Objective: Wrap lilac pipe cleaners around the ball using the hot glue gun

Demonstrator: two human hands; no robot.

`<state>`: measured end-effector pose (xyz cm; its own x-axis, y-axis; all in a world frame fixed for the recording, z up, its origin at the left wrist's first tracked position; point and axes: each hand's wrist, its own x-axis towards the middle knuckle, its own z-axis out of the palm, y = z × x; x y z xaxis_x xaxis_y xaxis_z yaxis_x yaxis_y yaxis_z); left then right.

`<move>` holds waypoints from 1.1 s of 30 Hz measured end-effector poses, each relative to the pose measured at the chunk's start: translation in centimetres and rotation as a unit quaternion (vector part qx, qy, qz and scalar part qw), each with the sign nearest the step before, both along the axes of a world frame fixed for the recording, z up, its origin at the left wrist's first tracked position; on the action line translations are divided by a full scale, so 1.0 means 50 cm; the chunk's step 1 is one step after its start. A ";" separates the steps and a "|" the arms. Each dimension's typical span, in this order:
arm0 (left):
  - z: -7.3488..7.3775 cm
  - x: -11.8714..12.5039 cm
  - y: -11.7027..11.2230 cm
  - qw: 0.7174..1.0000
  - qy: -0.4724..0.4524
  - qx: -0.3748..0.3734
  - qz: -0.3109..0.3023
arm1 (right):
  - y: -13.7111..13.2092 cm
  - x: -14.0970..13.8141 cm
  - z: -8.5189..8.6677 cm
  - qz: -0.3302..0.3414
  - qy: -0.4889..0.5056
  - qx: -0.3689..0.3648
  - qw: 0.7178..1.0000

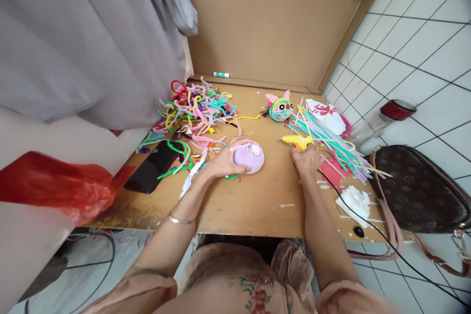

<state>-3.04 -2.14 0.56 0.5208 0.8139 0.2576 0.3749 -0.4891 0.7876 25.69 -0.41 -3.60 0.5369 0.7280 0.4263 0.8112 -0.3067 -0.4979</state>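
My left hand (228,158) is wrapped round a ball wound with lilac pipe cleaners (249,161), just above the table. At the ball's upper end a pale, shiny patch shows uncovered. In my right hand (306,158) is a yellow hot glue gun (300,141), held by its handle, with the nozzle pointing left toward the ball but apart from it. A black cord runs from the gun to the lower right. Farther back sits a finished-looking animal head (280,109) of coloured pipe cleaners, with pink ears and round eyes.
Tangled pipe cleaners (200,108) are heaped at the back left, near a black phone (150,169). Straight pipe cleaners (336,142) lie right, beside a crumpled white tissue (353,204), a brown handbag (423,186) and a red-lidded bottle (382,120). A cardboard panel (265,19) stands behind.
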 end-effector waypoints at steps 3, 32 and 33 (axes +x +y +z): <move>-0.001 0.002 -0.001 1.000 -0.014 0.001 -0.002 | -0.002 -0.003 -0.007 -0.002 -0.037 -0.004 0.999; 0.006 0.014 -0.009 1.000 -0.027 0.004 0.009 | -0.091 -0.186 0.140 0.462 0.227 0.184 0.838; 0.007 0.013 -0.010 1.000 -0.025 0.001 0.011 | -0.087 -0.185 0.132 0.467 0.228 0.184 0.834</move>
<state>-2.39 -2.62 0.91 0.4890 0.8246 0.2843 0.3459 -0.4825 0.8047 16.43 -4.75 2.99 -0.0239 0.7842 0.6200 0.3116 0.5951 -0.7407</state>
